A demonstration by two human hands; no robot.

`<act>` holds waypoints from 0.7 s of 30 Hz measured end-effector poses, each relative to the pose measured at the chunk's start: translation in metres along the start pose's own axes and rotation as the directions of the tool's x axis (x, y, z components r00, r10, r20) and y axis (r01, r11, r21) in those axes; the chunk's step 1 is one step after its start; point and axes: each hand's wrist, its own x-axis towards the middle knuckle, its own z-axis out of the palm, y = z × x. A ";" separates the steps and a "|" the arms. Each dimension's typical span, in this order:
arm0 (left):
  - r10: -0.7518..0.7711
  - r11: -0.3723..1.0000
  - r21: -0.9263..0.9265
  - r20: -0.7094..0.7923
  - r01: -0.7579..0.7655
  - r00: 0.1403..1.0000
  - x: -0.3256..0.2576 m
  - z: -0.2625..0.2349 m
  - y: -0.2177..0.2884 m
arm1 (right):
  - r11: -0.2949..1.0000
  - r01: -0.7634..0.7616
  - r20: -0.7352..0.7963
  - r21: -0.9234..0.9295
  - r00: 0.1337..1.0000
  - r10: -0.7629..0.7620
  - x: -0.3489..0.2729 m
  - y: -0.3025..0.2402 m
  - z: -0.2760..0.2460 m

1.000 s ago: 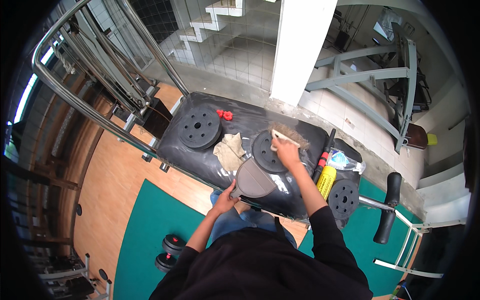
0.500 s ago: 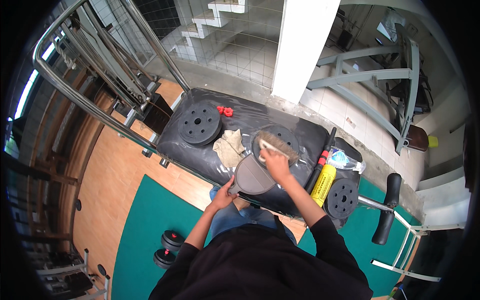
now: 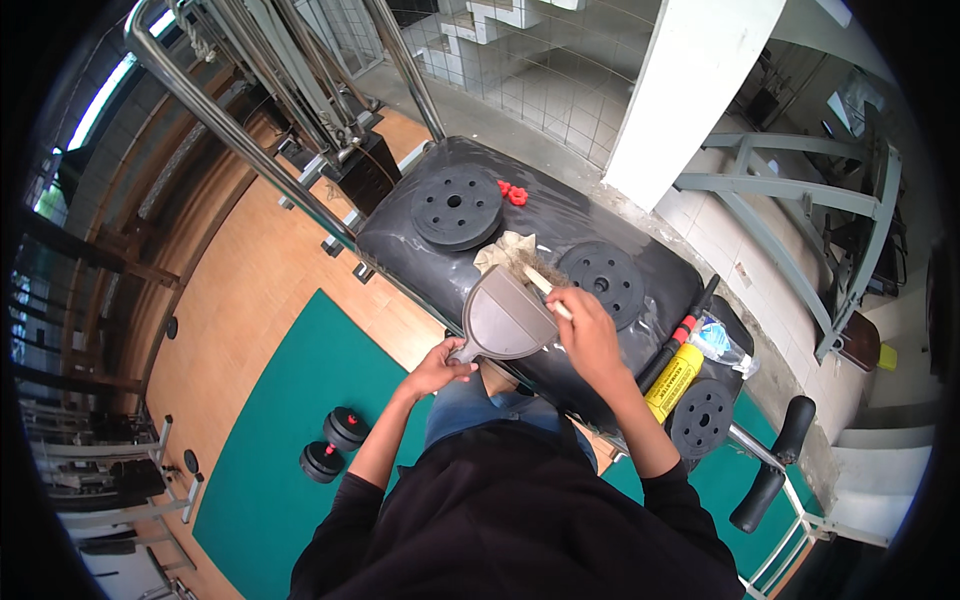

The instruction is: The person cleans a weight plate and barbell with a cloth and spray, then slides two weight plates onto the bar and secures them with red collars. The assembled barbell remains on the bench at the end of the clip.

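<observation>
Two at once: holding the grey dustpan (image 3: 508, 312) by its handle in the left hand (image 3: 437, 371), with fingers curled round it, over the near edge of the padded black tabletop (image 3: 425, 262). Pinching the brush (image 3: 545, 284) between the fingers of the right hand (image 3: 592, 335), beside the beige cloth (image 3: 498, 253) (too overlapped to tell if touching), near a black weight plate (image 3: 620, 280).

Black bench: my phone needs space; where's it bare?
Bare: between the red clips and middle plate; between the left plate and dustpan. Crowded: around the brush and cloth; the right end, with yellow tube and bottle.
</observation>
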 end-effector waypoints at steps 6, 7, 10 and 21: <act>0.012 0.912 -0.410 -0.042 -0.028 0.999 0.004 -0.011 0.014 | 0.916 0.320 0.056 -0.241 0.947 -0.316 0.022 -0.013 0.084; 0.022 0.876 -0.481 -0.033 -0.035 0.999 0.007 -0.012 0.022 | 0.903 0.347 0.069 -0.252 0.938 -0.341 0.027 -0.010 0.095; 0.078 0.879 -0.467 -0.055 -0.095 0.995 0.019 -0.019 0.033 | 0.963 0.262 0.201 -0.060 0.948 -0.245 0.038 -0.014 0.110; 0.165 0.911 -0.374 -0.060 -0.175 0.984 0.089 -0.109 0.059 | 0.945 -0.062 0.179 0.322 0.984 0.004 0.146 -0.006 0.137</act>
